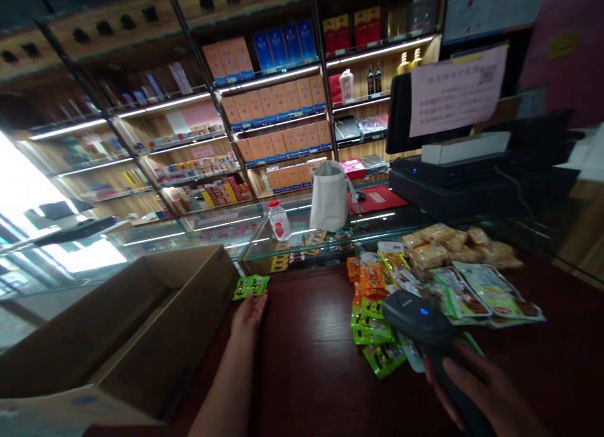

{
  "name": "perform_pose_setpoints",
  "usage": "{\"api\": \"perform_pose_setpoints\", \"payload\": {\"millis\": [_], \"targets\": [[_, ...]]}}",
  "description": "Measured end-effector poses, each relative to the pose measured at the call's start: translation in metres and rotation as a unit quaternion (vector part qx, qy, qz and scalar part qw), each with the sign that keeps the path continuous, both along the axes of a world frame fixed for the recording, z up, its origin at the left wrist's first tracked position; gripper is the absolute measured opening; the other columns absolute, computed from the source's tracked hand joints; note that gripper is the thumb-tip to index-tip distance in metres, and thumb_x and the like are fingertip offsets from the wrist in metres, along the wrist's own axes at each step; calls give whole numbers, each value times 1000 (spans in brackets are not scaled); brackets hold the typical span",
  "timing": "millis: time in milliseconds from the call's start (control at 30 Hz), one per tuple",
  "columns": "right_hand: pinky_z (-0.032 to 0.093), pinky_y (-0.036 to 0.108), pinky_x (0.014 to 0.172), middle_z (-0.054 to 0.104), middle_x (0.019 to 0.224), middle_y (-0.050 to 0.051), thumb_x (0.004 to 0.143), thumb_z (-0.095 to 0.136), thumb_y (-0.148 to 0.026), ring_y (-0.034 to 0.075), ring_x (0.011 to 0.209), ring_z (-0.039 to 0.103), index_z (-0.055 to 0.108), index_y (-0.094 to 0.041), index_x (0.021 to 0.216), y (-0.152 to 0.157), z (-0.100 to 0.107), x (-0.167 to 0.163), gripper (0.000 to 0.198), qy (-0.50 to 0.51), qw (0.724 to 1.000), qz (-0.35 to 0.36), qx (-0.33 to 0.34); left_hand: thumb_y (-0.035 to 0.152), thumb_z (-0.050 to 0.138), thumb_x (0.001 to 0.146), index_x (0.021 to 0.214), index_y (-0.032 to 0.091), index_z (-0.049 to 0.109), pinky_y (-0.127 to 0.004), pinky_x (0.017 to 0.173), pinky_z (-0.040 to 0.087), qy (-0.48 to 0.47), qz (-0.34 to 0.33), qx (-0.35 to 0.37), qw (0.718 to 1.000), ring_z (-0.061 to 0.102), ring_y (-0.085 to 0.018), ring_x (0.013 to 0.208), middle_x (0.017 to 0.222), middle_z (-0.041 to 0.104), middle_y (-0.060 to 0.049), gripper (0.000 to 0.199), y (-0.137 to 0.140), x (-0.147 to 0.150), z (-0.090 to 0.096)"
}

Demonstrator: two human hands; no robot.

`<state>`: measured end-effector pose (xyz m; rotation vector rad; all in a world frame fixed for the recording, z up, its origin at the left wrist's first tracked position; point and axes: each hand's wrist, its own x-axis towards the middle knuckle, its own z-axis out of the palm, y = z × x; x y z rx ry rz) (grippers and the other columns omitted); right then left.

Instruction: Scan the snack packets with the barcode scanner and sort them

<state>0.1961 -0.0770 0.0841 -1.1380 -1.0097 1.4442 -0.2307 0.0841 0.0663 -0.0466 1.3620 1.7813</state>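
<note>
My right hand [479,377] is wrapped round the handle of a dark barcode scanner [410,317] with a blue light on top. The scanner's head hangs over green snack packets [372,327] and partly hides them. My left hand [250,308] reaches out on the left with its fingers extended. Its fingertips are at the near edge of more small green packets [251,286], beside the cardboard box; whether they touch is unclear. Orange packets [372,278], a yellow-and-white packet [396,264] and flat clear-fronted packs [495,292] lie beyond the scanner.
A large open cardboard box [155,336] stands at the left of the dark red table [306,355]. Wrapped pastry-like packs [438,245] lie at the back right. On the glass counter stand a red-capped jar [279,221] and a white bag [329,198]. A monitor [401,116] rises behind.
</note>
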Motion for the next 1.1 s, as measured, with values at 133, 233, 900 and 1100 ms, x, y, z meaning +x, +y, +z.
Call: {"api": "perform_pose_setpoints", "payload": {"millis": [133,233,900,1100], "targets": [[39,22,41,65,56,2,71,76,-66,11,41,49,70,-17,75,7,-2,21,49,49,997,-50,15,11,53,93,83,16,55,-17,52,51,47,3,-12,999,59,-8,55,69,59,1,12,-21,29,-5],[40,20,43,65,59,1,79,75,-57,10,45,50,70,-16,84,13,-5,39,41,76,991,-101,36,19,68,84,84,17,63,-17,53,47,184,-67,18,980,57,-8,55,72,63,3,5,-35,79,-13],[37,20,40,62,49,0,82,72,-55,11,40,49,70,-16,87,3,-15,72,40,110,983,-138,50,43,78,74,84,21,71,-41,84,40,784,-392,42,479,53,-32,104,101,63,-9,26,-53,302,-4],[39,19,40,65,58,0,79,75,-54,9,41,50,71,-17,84,4,-9,64,38,117,980,-155,43,21,77,70,65,19,63,-33,80,41,665,-432,130,595,57,-22,87,81,64,-4,15,-64,293,3]]}}
